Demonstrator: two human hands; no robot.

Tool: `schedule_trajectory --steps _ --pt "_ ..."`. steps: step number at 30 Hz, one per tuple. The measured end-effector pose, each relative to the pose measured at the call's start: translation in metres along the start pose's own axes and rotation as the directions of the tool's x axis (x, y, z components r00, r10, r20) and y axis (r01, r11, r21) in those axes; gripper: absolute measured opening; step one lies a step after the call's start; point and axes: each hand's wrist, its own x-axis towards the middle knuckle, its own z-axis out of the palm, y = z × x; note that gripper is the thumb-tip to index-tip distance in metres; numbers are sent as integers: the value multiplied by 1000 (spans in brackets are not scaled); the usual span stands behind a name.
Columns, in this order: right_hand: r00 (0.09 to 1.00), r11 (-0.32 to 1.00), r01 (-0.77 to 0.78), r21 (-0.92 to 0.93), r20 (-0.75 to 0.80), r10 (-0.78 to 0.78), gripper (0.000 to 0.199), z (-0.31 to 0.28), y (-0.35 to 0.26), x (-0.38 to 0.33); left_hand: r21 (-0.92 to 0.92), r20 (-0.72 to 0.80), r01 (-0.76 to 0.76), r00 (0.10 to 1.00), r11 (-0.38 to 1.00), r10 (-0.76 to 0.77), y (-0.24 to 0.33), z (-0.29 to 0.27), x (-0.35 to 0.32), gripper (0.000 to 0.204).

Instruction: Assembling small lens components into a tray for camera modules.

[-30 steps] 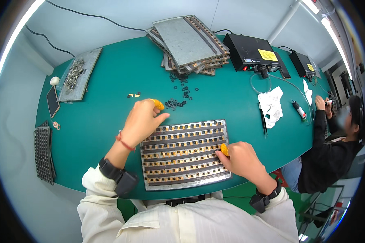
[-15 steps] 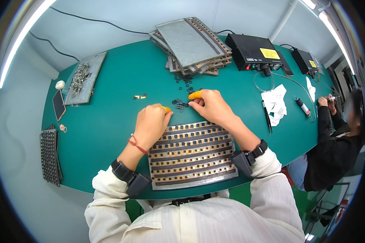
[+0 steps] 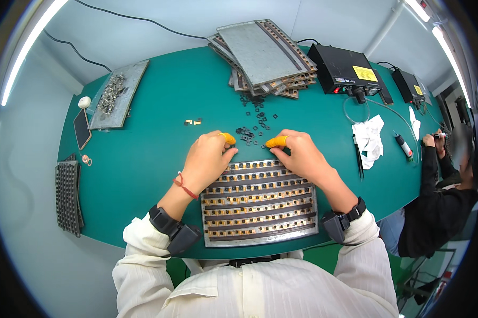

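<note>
A metal plate [image 3: 260, 236] with rows of small brass-coloured parts and black square pieces lies in front of me. Beyond its far edge, loose black square pieces [image 3: 244, 132] are scattered on the green table. My left hand [image 3: 208, 156] hovers by the plate's far left corner, thumb and yellow-covered finger bent together; whatever is between them is hidden. At the right of the loose pieces, my right hand [image 3: 304, 155] has its yellow-covered fingertip down beside a small black piece, thumb close by. Whether it grips that piece is too small to tell.
Stacked plates [image 3: 260, 53] stand at the back beside a black control box [image 3: 345, 69]. Tweezers [image 3: 358, 156] and white tissue [image 3: 371, 140] lie at right. On the left are a tray of metal parts [image 3: 135, 87] and a phone [image 3: 82, 129]. A co-worker [image 3: 435, 212] sits at far right.
My right hand has come nearer to the plate and away from the loose pieces, which show more. My left hand stays near the plate's far left corner. The whole view has shifted slightly.
</note>
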Motion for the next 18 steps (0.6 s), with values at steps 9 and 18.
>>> schedule_trajectory --steps 9,18 --pt "993 992 -116 52 -10 117 18 -5 6 -3 220 11 -96 995 971 96 0 3 2 18" --pt "982 980 -187 -71 -37 184 21 20 -10 14 211 3 78 997 974 -81 8 -1 0 15"
